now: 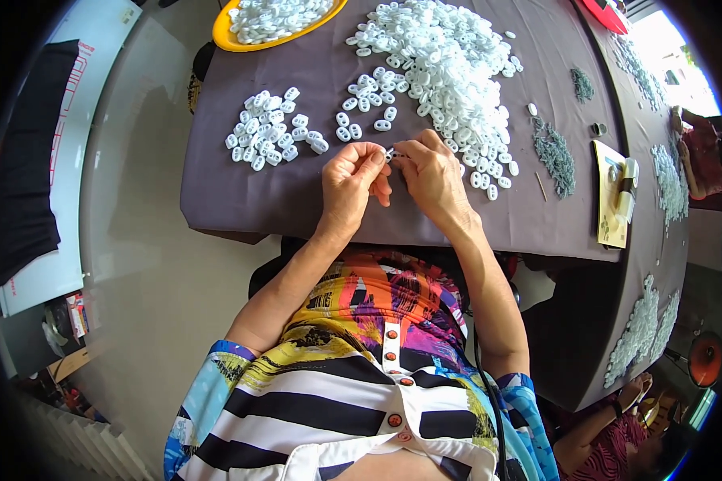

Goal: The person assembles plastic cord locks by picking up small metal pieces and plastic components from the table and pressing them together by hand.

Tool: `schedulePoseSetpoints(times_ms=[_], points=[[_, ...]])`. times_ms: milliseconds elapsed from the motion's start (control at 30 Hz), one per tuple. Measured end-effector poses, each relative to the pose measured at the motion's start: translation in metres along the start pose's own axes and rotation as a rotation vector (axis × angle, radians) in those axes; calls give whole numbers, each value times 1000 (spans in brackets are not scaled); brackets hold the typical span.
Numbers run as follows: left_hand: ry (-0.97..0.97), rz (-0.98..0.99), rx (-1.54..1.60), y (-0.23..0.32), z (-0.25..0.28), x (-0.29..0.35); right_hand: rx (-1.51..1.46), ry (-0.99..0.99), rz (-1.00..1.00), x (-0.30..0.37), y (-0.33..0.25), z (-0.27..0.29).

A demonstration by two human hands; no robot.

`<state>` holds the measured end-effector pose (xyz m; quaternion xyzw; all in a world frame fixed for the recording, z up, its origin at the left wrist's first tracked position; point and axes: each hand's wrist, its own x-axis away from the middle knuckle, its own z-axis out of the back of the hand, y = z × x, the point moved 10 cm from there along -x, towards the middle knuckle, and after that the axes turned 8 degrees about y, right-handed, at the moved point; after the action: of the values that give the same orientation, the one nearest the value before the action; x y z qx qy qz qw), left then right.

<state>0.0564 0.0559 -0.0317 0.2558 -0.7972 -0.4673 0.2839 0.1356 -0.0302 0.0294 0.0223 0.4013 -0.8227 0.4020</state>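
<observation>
- The left hand and the right hand meet over the bench, fingertips pinched together on one small white plastic piece held between them.
- Both hands are closed narrowly on that piece, thumbs and forefingers touching it; the other fingers curl in.
- Just beyond the white piece, further from the person, lies a loose scatter of the same white pieces on the dark cloth.
- To the right of the held piece and beyond it spreads the big heap of white pieces, its near edge running down beside the right hand.
- To the left of the held piece sits a smaller, tidier cluster of white pieces, well apart from the hands.
- Far beyond that cluster, at the bench's far edge, stands a yellow dish filled with white pieces.
- To the right of the big heap lies a strip of small grey-green parts.
- Further right again rests a yellow card with a pale tube on it.
</observation>
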Motion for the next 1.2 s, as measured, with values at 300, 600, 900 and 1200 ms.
schedulePoseSetpoints(times_ms=[300, 600, 900, 1200], points=[[-23, 31, -137, -1, -8, 6, -677, 63, -578, 26, 54, -4], [-28, 15, -265, 2, -14, 7, -904, 118, -597, 31, 49, -4], [-40, 7, -305, 3, -16, 8, -876, 124, -564, 31, 46, -2], [-58, 46, -323, -2, -16, 7, -839, 126, -532, 31, 42, -1]])
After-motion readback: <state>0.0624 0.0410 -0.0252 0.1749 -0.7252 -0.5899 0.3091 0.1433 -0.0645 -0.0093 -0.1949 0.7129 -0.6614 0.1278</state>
